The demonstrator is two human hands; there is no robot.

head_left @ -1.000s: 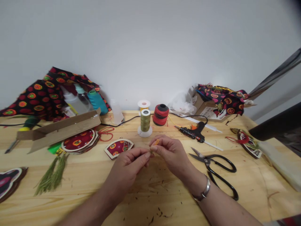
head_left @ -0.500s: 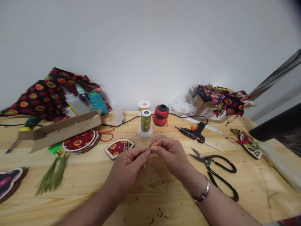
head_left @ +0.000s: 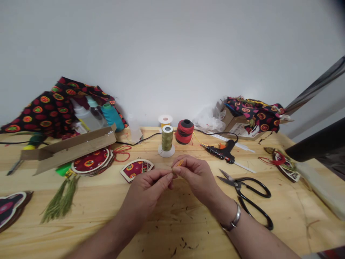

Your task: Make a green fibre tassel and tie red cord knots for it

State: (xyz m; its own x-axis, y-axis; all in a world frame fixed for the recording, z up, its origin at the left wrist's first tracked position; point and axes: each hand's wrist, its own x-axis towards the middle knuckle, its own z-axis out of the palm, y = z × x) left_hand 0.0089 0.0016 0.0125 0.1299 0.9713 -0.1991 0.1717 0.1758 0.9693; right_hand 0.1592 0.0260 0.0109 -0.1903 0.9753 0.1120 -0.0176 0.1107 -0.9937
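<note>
My left hand [head_left: 151, 189] and my right hand [head_left: 194, 178] meet over the middle of the table, fingertips pinched together. A short piece of yellow-orange cord [head_left: 180, 163] pokes up from between my right thumb and forefinger. The left fingertips close at the same spot, on what seems to be the cord's other end, though the fingers mostly hide it. Just left of the hands lies a fan-shaped ornament [head_left: 134, 170] with red patterned fabric and a pale wooden rim. Behind them stands a spool of olive thread [head_left: 167, 138].
Black-handled scissors [head_left: 244, 194] lie open at right, below a black glue gun [head_left: 222, 151]. A red thread cone [head_left: 184, 132] and a yellow spool [head_left: 165, 119] stand behind. At left are a cardboard tray [head_left: 72, 145], round ornaments [head_left: 91, 162] and a green tassel [head_left: 59, 201].
The fingertips have shifted very slightly where they meet, and the yellow-orange cord shows a little more above my right hand. Everything on the table stays put.
</note>
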